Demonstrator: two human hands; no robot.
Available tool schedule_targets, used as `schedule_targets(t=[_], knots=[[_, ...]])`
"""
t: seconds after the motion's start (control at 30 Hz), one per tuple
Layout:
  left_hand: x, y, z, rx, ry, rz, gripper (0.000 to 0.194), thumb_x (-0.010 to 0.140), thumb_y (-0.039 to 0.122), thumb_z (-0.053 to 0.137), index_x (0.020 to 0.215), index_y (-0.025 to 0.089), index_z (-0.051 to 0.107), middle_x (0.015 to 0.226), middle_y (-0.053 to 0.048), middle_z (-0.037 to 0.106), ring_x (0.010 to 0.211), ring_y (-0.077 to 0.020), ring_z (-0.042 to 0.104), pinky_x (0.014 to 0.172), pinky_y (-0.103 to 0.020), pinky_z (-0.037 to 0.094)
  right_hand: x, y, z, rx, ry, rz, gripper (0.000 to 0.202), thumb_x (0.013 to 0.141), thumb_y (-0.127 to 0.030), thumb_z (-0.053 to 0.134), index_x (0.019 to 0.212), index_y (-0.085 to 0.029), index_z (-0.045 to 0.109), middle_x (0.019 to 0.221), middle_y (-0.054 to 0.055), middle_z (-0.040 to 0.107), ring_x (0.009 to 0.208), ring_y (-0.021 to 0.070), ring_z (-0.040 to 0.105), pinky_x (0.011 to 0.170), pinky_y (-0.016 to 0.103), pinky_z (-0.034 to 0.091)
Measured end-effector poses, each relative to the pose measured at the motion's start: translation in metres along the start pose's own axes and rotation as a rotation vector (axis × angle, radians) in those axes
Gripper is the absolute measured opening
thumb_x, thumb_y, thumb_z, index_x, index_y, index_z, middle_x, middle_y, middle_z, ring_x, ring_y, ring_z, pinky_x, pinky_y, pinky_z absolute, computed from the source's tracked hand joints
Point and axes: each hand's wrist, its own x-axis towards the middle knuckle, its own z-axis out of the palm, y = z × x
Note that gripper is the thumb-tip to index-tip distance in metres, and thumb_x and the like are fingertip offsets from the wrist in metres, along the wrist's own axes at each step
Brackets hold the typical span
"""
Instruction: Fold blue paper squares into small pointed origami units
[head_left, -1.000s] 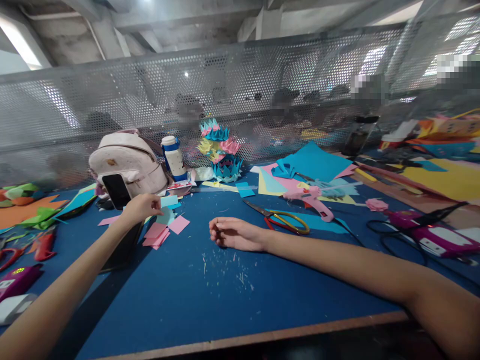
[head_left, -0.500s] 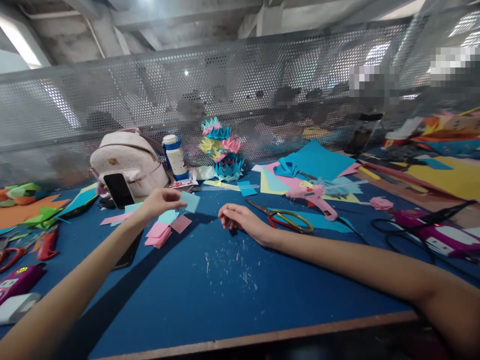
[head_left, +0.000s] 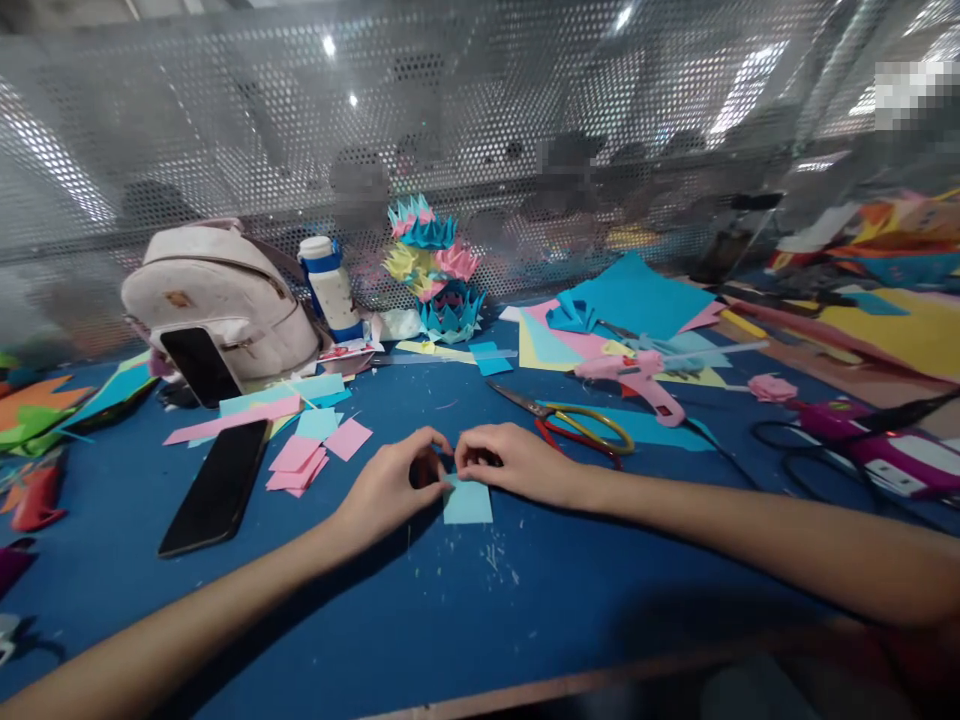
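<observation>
A light blue paper square [head_left: 468, 503] lies between my two hands, just above or on the blue table. My left hand [head_left: 401, 475] pinches its upper left corner between thumb and finger. On its top edge, the fingertips of my right hand [head_left: 506, 460] are closed as well. To the left are a small stack of pink paper squares [head_left: 296, 465], another pink square [head_left: 349, 439] and a pale blue square [head_left: 318, 424]. Scissors [head_left: 570, 420] with red and yellow handles lie beyond my right hand, near a pink glue gun [head_left: 634, 378].
A black phone [head_left: 217, 490] lies left of the paper squares; another phone [head_left: 199, 365] leans on a white backpack [head_left: 217, 275]. Behind stand a bottle [head_left: 330, 290] and a folded-paper flower stack [head_left: 450, 310]. Paper scraps dot the table [head_left: 570, 610]; a perforated metal screen [head_left: 480, 110] rises behind.
My left hand has brought the light blue square rightward and down to the middle. My right hand has come to meet it and now grips the square too. The view has tilted down.
</observation>
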Motion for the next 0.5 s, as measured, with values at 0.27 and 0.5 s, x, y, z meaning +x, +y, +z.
schedule_targets(t=[0.27, 0.5], knots=[[-0.012, -0.011, 0.004, 0.219, 0.070, 0.319, 0.016, 0.100, 0.014, 0.053, 0.093, 0.020, 0.066, 0.085, -0.001, 0.067, 0.079, -0.0164, 0.057, 0.072, -0.030, 0.036, -0.012, 0.011, -0.001, -0.301, -0.021, -0.445, 0.019, 0.101, -0.031, 0.055, 0.101, -0.016, 0.068, 0.097, 0.006, 0.071, 0.090, 0.0155, 0.060, 0.080, 0.028, 0.045], [-0.020, -0.012, -0.004, 0.298, 0.017, 0.524, 0.030, 0.109, 0.020, 0.035, 0.105, 0.013, 0.064, 0.097, -0.007, 0.070, 0.087, -0.0188, 0.060, 0.074, -0.033, 0.038, -0.012, 0.015, -0.002, -0.199, -0.086, -0.563, 0.021, 0.100, -0.030, 0.056, 0.102, -0.014, 0.069, 0.103, 0.007, 0.073, 0.095, 0.0133, 0.066, 0.084, 0.023, 0.049]])
